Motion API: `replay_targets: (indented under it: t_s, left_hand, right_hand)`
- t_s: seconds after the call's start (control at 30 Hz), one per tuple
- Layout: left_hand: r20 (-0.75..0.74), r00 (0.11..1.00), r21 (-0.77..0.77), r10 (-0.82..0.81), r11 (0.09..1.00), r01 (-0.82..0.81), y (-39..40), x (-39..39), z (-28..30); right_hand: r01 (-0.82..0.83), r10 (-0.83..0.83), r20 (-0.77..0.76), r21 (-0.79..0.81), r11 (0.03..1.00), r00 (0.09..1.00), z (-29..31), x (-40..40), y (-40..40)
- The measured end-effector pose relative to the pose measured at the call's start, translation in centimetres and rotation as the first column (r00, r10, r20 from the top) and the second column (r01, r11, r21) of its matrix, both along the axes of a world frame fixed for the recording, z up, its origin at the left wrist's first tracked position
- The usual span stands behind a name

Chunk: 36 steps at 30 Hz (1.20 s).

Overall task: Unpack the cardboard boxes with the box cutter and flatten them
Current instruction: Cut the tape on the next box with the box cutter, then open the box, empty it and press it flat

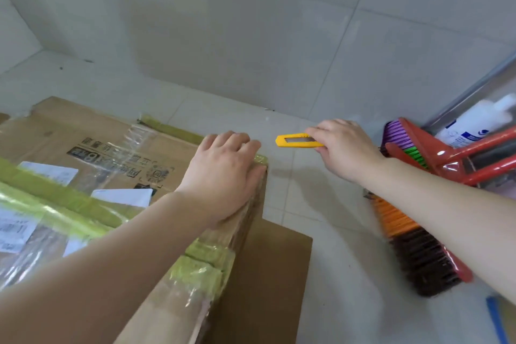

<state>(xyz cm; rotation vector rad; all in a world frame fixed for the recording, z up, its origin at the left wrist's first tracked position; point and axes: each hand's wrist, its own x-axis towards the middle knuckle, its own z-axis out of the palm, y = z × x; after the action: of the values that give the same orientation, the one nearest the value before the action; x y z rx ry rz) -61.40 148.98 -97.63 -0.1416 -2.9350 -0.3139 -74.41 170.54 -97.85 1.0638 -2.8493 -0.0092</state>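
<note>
The left hand (pixel 226 176) lies flat on the far right corner of the taped cardboard box (pixel 111 170) on the floor, and the right hand (pixel 343 148) grips the yellow box cutter (pixel 296 140) just beside that corner, pointing left at it.

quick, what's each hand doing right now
Left hand: open, resting flat on the corner of the taped cardboard box.
Right hand: gripping the yellow box cutter, held clear of the box.

A tiled home utility corner: pale floor tiles (pixel 321 274) and wall, brooms (pixel 418 254) and a cleaner bottle (pixel 472 126) beside them.
</note>
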Motion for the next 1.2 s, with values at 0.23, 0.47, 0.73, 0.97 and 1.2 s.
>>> replay_targets:
  t_s: [0.23,0.47,0.73,0.97,1.2]
  left_hand:
    - [0.205,0.964,-0.009,0.171,0.985,-0.172,3.2,-8.7,-2.2]
    - [0.070,0.973,-0.019,0.218,0.976,-0.217,4.0,-10.5,-3.2]
    - [0.093,0.965,0.035,0.245,0.968,-0.249,3.9,-10.2,-3.6]
    - [0.090,0.970,0.048,0.226,0.972,-0.230,3.8,-9.9,-3.6]
    - [0.096,0.976,0.074,0.198,0.976,-0.205,3.8,-10.0,-3.9]
  right_hand:
    - [0.110,-0.114,0.064,0.069,0.992,0.991,-9.4,-8.9,-0.6]
    - [0.127,-0.139,0.088,0.129,0.983,0.986,-16.2,-14.3,-1.2]
    - [0.181,-0.193,0.088,0.130,0.975,0.977,-18.4,-17.3,-2.5]
    - [0.263,-0.294,0.124,0.218,0.940,0.948,-18.5,-17.6,-2.5]
    - [0.240,-0.246,0.145,0.057,0.969,0.958,-16.4,-15.9,-3.3]
